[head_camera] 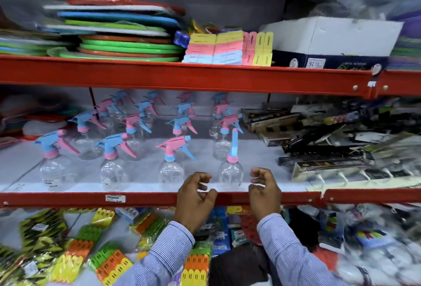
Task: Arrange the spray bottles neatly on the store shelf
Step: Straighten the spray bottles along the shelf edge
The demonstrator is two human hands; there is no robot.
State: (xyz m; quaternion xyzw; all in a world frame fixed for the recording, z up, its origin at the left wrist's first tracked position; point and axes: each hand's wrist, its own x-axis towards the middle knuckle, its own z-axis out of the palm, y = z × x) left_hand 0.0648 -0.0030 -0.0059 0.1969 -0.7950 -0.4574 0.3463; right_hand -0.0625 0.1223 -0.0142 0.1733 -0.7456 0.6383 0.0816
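- Hands first: the left hand point(194, 196) and the right hand point(264, 192) hover at the front lip of the red metal store shelf point(68, 199), fingers loosely curled and apart, neither one closed on anything.
- Between them, just behind the lip, stands the clear plastic spray bottle with a pink collar and blue trigger head point(231, 169); its head seems turned end-on toward the camera, unlike the others.
- The other clear spray bottles with pink-and-blue trigger heads point(109, 160) stand upright in four rough columns running toward the back, nozzles pointing left.
- To finish this step well, I would take that front bottle by its clear body with both hands and twist it until the nozzle matches its neighbours.
- Keep it level with the front row, evenly spaced from the pink-headed bottle point(172, 165) on its left.
- Mind the leaning black boxed goods point(319, 149) crowding the right side.
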